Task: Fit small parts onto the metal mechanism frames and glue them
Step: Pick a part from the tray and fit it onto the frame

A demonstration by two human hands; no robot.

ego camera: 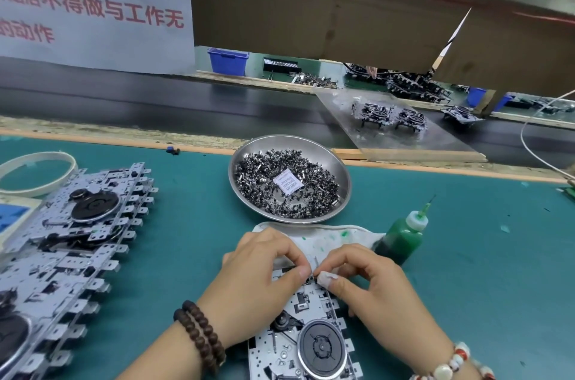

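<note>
At lower centre, the left hand [264, 270] and right hand [370, 280] are pinching a small part onto the metal frame [308, 339]'s far edge, gluing apparently pending, the green glue bottle [401, 239] standing untouched beside them.

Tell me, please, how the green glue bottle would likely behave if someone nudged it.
The green glue bottle stands upright, taller than it is wide, so it would probably tip rather than slide. Its round body might then roll on the mat. It looks like plastic, so likely light and not fragile.
</note>
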